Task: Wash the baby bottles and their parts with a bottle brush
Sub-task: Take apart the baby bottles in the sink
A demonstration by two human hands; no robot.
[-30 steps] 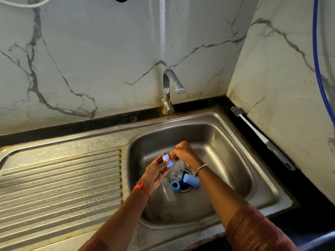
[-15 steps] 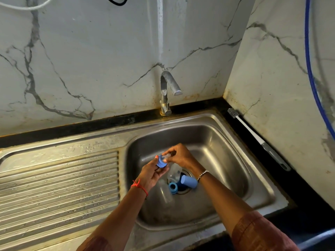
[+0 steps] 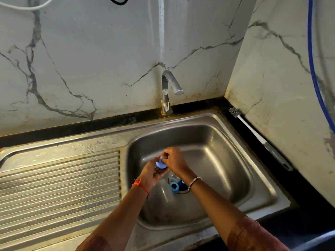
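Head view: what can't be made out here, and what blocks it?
All in the head view.
Small blue plastic part: mostly covered by the left hand and right hand; shape unclear.
Dark sink drain: largely hidden by the right wrist and a blue plastic ring.
Clear plastic bottle lying in the steel sink: see-through, outline faint.
Blue hose: cut off at the top and right edges.
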